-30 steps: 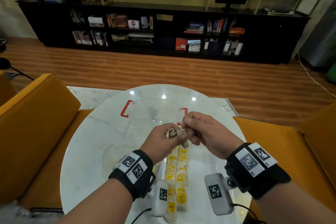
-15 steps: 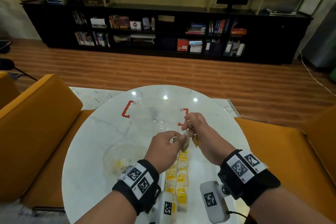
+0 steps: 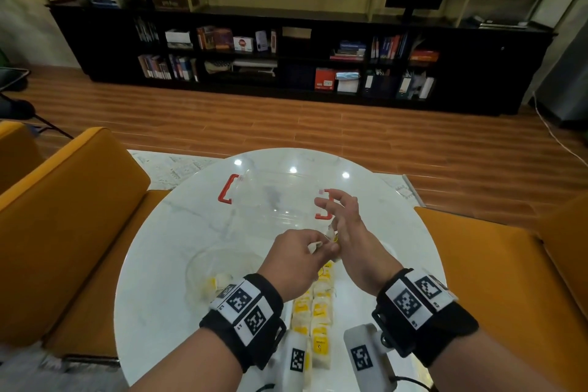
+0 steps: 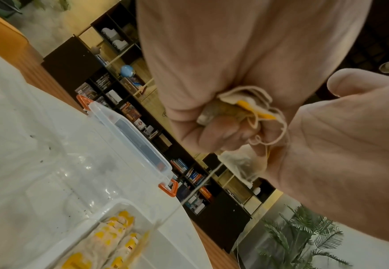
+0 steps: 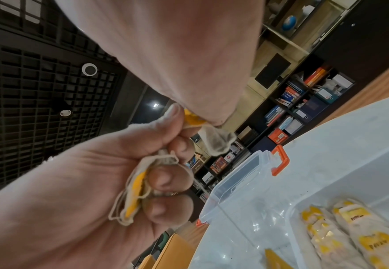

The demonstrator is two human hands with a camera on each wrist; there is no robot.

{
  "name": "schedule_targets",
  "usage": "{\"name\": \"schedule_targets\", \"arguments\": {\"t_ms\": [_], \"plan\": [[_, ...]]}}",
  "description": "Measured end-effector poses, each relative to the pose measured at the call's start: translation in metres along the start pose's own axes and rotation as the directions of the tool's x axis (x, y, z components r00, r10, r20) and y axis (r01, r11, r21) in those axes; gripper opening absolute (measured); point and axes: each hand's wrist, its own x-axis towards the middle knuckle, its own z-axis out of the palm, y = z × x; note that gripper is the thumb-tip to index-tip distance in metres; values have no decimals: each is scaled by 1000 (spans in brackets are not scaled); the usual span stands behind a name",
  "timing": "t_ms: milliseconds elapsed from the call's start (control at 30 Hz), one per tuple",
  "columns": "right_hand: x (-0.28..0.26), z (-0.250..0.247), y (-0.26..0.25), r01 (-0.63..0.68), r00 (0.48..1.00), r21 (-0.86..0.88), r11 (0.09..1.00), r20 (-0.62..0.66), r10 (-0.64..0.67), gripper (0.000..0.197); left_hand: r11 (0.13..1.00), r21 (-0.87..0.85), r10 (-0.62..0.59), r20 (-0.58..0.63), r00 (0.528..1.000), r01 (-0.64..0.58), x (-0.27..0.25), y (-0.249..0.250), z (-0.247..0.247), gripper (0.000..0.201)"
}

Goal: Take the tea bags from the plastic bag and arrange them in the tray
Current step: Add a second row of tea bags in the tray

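Note:
Over the far end of the clear tray [image 4: 92, 220], my left hand [image 3: 315, 248] grips a small bunch of tea bags [image 4: 246, 102] with yellow tags, fingers curled round them. One tea bag [image 5: 216, 142] hangs from the bunch by its string, which trails down towards the tray. My right hand [image 3: 337, 210] is right beside it with fingers spread and thumb out; the base of its palm lies against the hanging bag. Two rows of tea bags [image 3: 319, 312] lie in the tray. The clear plastic bag [image 3: 216, 270] lies to the left with a few bags inside.
A clear lid [image 3: 276, 200] with red handles lies on the round white table [image 3: 165, 248] just beyond my hands. Orange chairs [image 3: 63, 216] stand on both sides of the table. A dark bookshelf lines the far wall.
My right hand pinched the tea bag together with the left one; now its fingers have spread apart. Both hands have shifted slightly away from me, above the tray's far end.

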Motion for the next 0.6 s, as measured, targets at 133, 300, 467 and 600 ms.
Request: {"name": "schedule_targets", "arguments": {"t_ms": [133,300,467,600], "plan": [[0,-2,0,-5,1000,-46,999,28,6,66,980,165,105,30,994,-108,0,2,-6,25],[-3,-22,5,-6,996,-242,970,79,26,72,933,323,117,146,982,-159,4,-3,-28,19],[-3,-23,13,16,996,-404,915,88,22,14,882,441,94,176,980,-164,8,-10,-32,16],[-5,-24,17,-15,998,-409,912,50,39,2,855,489,112,149,982,-172,6,-16,-27,23]]}}
